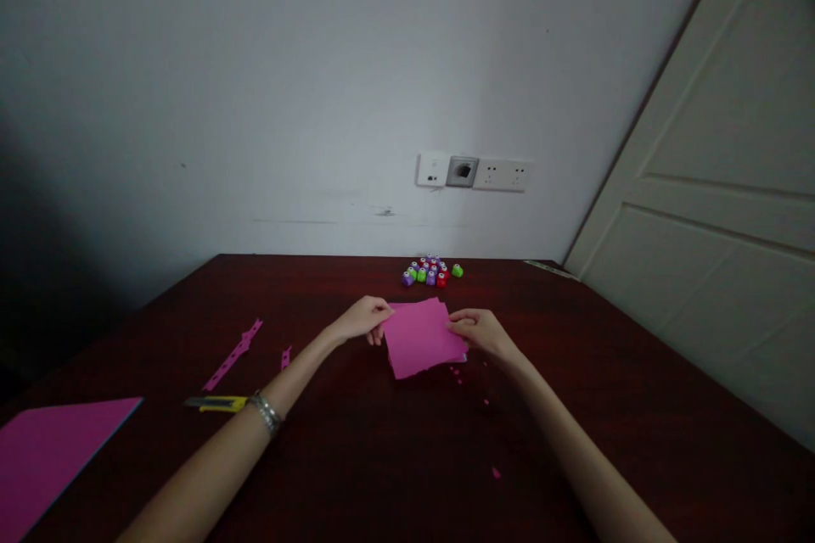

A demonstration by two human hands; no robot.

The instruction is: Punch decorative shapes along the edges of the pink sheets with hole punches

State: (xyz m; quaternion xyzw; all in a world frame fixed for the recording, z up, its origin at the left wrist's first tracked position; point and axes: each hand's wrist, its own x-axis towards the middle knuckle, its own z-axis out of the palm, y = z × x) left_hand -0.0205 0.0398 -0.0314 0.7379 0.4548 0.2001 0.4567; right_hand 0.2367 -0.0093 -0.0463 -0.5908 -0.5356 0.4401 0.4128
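Note:
Several pink paper squares (421,339) are held in a loose, uneven stack over the table. My left hand (364,320) pinches the stack at its upper left corner, thumb on top. At the right edge, my right hand (482,331) grips the same sheets between thumb and fingers. Small pink paper scraps (457,373) lie just below the stack, and a larger scrap (497,473) is nearer to me. Beside my left forearm lies a yellow utility knife (222,403), its handle partly hidden by the wrist.
Punched pink paper strips (233,355) lie on the dark red table (356,475) at the left. A large pink sheet (57,450) covers the front left corner. Several small coloured toy figures (431,271) cluster near the wall. A thin strip (550,270) sits at the back right.

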